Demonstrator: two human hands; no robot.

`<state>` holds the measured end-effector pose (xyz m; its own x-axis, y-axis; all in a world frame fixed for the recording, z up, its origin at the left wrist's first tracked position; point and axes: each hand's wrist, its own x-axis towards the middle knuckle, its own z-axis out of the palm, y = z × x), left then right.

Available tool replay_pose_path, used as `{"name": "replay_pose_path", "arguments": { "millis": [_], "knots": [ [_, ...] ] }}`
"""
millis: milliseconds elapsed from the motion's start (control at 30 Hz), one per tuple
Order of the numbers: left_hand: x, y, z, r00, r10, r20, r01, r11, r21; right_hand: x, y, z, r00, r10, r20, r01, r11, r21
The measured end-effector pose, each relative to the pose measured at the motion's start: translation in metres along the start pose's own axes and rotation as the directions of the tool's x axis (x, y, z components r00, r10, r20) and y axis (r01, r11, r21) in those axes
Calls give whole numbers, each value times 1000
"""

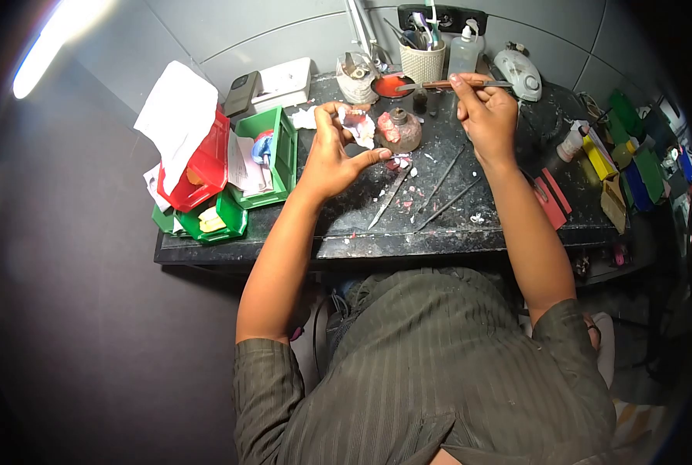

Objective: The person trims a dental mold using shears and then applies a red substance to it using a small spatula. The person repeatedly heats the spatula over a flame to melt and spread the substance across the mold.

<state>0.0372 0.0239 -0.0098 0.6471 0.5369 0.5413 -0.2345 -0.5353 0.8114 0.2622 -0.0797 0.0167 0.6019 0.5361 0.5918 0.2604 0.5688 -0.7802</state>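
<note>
My left hand point(332, 159) is wrapped round a pink and white dental cast point(358, 126), keeping it above the bench. In my right hand point(488, 115) is a wax knife point(439, 84) with a brown handle, its blade pointing left. The blade's tip overlaps the edge of a round dish of red wax point(391, 84). Between my hands stands a glass spirit burner point(402, 133) with pink wax on its side. Metal carving tools point(448, 203) lie in front of it among white and pink scraps.
Green bins point(285, 155) and a red bin point(206, 170) with papers stand at the left. Behind are a jar point(357, 81), a cup of brushes point(422, 62), a clear bottle point(463, 54) and a white device point(519, 76). Pink wax sheets point(549, 203) lie near the right front edge.
</note>
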Motion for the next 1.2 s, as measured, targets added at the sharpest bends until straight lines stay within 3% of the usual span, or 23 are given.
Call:
{"name": "replay_pose_path", "arguments": {
  "millis": [67, 167, 433, 767, 833, 900, 1067, 1133, 1200],
  "knots": [
    [0, 1, 0, 1000, -3, 8, 3, 1000, -19, -7, -15, 0, 970, 241, 40, -244, 966, 86],
    [0, 0, 0, 1000, 10, 13, -10, 1000, -30, -15, -19, 6, 948, 277, 159, -301, 941, 152],
    [1, 3, -1, 999, 2, 39, 1, 996, -87, -24, -15, 13, 915, 241, 324, -283, 955, 88],
    [0, 9, -2, 996, -35, 80, 55, 964, -259, -23, -17, 15, 941, 160, 299, -211, 966, 146],
    [0, 6, -2, 997, -14, 80, 34, 968, -250, -22, -17, 10, 916, 247, 316, -271, 962, 35],
    [0, 3, -2, 997, 7, 82, 13, 970, -242, -22, -17, 10, 915, 253, 316, -278, 960, 38],
    [-1, 14, -3, 987, -90, 130, 134, 915, -381, -21, -18, 14, 926, 204, 319, -246, 964, 98],
    [-1, 17, -6, 983, -102, 154, 155, 908, -388, -21, -23, 19, 938, 212, 276, -275, 937, 214],
    [-1, 16, -7, 978, -114, 177, 176, 902, -393, -20, -17, 15, 935, 218, 279, -271, 948, 169]
  ]
}}
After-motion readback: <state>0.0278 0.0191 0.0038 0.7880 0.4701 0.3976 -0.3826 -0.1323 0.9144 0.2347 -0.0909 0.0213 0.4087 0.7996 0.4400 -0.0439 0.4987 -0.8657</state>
